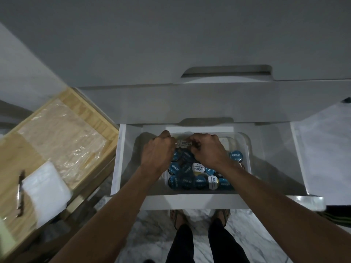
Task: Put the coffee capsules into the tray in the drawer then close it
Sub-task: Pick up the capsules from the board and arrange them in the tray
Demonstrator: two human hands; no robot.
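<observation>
1. Capsules [199, 182] with blue and white "excelso" lids lie heaped in a clear plastic tray [247, 147] inside the open white drawer [121, 158]
2. Left hand [158, 154] hovers over the tray's far left, fingers curled down among the capsules; whether they grip one cannot be told
3. Right hand [209, 150] sits just beside it, fingers bent, fingertips touching a white-lidded capsule [185, 143] between both hands; a firm hold cannot be confirmed
4. Wooden box [57, 141] with plastic wrap stands left of the drawer
</observation>
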